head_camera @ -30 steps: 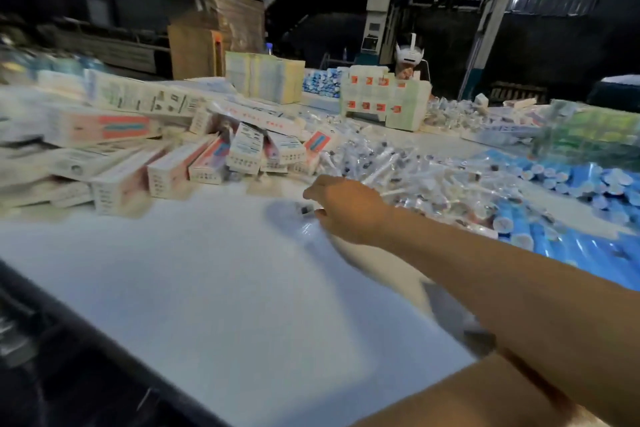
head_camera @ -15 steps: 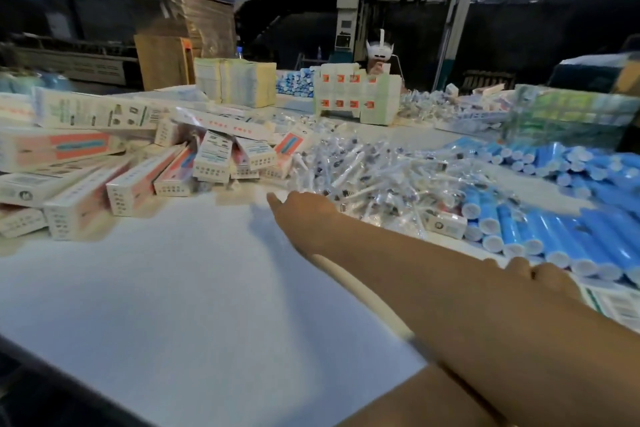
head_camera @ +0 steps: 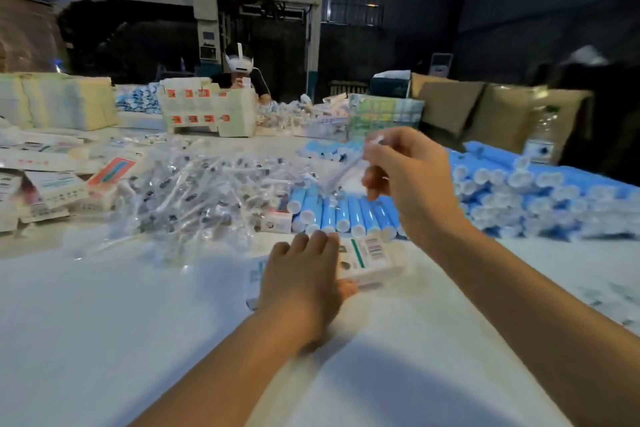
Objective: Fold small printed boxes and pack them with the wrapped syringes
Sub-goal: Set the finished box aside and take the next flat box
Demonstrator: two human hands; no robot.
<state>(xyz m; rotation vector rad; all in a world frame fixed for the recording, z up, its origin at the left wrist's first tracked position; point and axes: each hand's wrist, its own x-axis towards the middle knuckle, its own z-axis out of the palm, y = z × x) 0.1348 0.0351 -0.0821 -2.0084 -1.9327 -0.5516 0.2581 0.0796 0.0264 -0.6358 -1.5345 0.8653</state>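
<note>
A small white printed box lies on the white table, and my left hand holds it down, fingers over its top and thumb at its near edge. Above and behind it, my right hand is lifted off the table and pinches a clear wrapped syringe that points up and left, blurred. A loose heap of wrapped syringes spreads left of centre. Rows of blue tubes lie right behind the box.
Folded printed boxes lie scattered at the left. More blue tubes pile up on the right. A stack of white cartons, a water bottle and a seated person wearing a headset are at the back.
The view has swung right. My right hand left the table by the syringe heap and now holds a wrapped syringe in the air. My left hand has come into view on the box.
</note>
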